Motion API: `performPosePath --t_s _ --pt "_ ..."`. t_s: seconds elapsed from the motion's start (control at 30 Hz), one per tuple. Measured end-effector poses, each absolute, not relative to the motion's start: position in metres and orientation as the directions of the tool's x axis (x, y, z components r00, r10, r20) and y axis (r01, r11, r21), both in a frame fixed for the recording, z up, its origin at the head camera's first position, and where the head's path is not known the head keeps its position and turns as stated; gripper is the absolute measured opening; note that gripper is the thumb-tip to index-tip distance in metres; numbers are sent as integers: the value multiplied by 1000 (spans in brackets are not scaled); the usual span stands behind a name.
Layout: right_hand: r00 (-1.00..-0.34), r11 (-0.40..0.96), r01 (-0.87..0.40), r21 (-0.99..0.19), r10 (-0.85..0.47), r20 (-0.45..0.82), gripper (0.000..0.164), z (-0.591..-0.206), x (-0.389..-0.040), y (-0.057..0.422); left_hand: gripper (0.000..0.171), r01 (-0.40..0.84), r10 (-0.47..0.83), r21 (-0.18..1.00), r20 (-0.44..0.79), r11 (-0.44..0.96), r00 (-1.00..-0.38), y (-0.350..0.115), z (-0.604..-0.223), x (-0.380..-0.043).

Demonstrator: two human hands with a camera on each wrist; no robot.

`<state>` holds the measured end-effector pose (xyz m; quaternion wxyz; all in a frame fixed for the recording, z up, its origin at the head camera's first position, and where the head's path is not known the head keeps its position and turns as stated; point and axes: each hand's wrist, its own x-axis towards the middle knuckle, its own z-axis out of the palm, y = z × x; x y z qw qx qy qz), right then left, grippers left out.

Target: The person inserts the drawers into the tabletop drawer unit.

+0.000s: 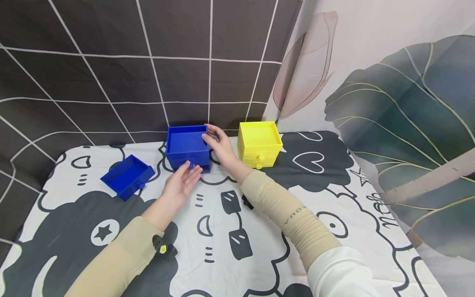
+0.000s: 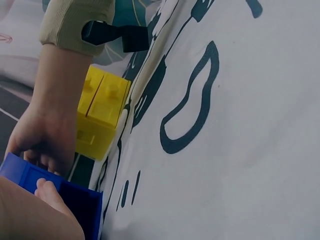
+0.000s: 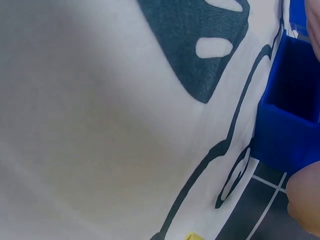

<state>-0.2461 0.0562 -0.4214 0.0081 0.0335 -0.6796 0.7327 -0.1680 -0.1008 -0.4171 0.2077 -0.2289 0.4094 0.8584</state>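
A blue drawer box [image 1: 187, 142] stands against the dark backdrop. My right hand [image 1: 220, 148] grips its right side, thumb over the top rim and the other fingers down behind the side wall. At the front, my left hand [image 1: 177, 183] has its thumb at the small blue knob [image 1: 191, 165] of the upper drawer, its other fingers extended beside and below. An open, dark slot [image 2: 82, 207] shows in the box front in the left wrist view. Left of the box, a separate blue drawer [image 1: 128, 175] lies on the cloth, open side up, its knob facing front right.
A yellow drawer box [image 1: 259, 144] with knobs stands right of the blue one, close to my right forearm. Beneath everything lies a black-and-white patterned cloth [image 1: 208, 264]. The dark gridded backdrop [image 1: 178, 78] rises right behind the boxes, with a leaf-print curtain [image 1: 419, 103] on the right.
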Motion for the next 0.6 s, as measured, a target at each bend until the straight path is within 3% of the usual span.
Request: performPosePath --t_s 0.2,0.43,0.6 --pt "-997 -100 -65 -993 -23 67 49 -423 -246 53 24 -539 176 605 -554 -586 -813 -106 -417 -162" --pt "-997 -96 -67 -993 -19 69 48 -425 -246 52 15 -544 179 580 -567 -607 -804 -120 -417 -152" --pt "-998 -92 -64 -994 -14 66 48 -425 -246 51 18 -569 173 564 -602 -599 -779 -133 -419 -147"
